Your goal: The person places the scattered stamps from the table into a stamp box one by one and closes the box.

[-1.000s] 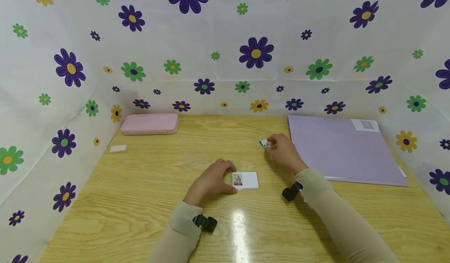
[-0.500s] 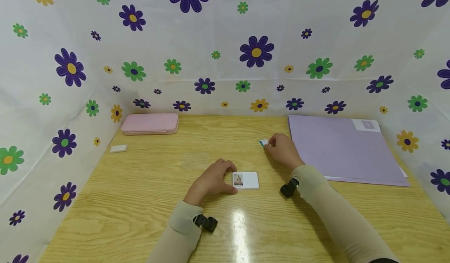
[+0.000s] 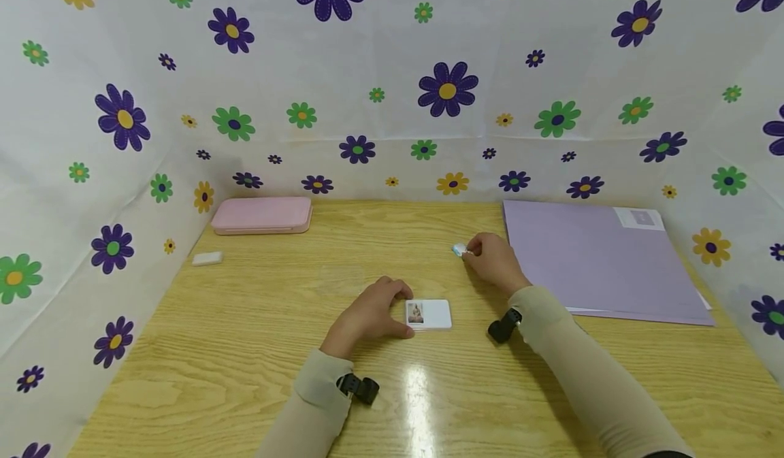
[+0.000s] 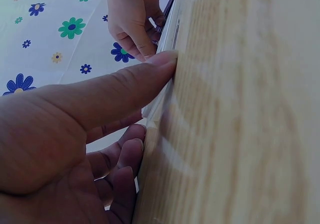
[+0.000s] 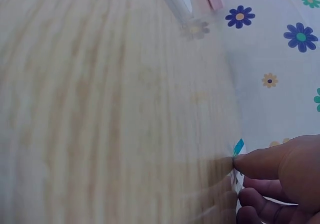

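Note:
My left hand [image 3: 370, 308] holds the left end of a flat white rectangular case [image 3: 436, 314] on the table, thumb at its near edge and fingers at its far edge. A small picture of a figure is on the case's left part. In the left wrist view the thumb [image 4: 125, 79] lies along the case's clear-looking edge [image 4: 170, 29]. Farther back and to the right, my right hand [image 3: 496, 260] pinches a small white and blue piece [image 3: 459, 249] between thumb and fingers, close over the table. Its blue end [image 5: 239, 146] sticks out past the fingertips in the right wrist view.
A transparent flat sheet [image 3: 341, 279] lies left of the case. At the back left are a pink pencil case [image 3: 263, 215] and a small white block [image 3: 207, 258]. A large purple folder [image 3: 594, 260] lies on the right, beside the right hand. Flowered cloth [image 3: 380, 63] encloses the table.
The right wrist has shifted slightly left and toward the body. The small piece between its fingers has turned and now shows a paler blue face. The left hand and white case stay put.

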Demonstrator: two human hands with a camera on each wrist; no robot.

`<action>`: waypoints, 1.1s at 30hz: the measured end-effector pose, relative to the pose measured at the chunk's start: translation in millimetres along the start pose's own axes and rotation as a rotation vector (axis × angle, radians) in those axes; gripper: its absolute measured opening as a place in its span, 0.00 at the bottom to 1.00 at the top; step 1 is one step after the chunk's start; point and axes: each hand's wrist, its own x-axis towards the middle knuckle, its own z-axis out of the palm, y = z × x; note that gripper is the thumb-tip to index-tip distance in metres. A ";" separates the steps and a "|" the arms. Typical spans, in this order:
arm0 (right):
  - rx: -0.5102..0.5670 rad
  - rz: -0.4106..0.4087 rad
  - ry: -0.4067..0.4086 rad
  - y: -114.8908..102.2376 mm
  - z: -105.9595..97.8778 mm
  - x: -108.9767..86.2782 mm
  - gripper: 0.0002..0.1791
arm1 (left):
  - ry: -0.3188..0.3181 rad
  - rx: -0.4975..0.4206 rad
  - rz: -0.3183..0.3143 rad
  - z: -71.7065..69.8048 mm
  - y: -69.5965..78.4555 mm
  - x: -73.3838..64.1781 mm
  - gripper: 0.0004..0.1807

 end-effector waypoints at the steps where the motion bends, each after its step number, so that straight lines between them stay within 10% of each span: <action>1: 0.005 -0.003 0.002 0.4 0.2 -0.1 0.11 | -0.001 -0.002 -0.002 0.0 0.1 0.2 0.30; 33: 0.025 -0.076 0.015 0.6 3.9 0.0 0.10 | 0.010 -0.006 0.012 0.5 -0.1 -0.5 0.30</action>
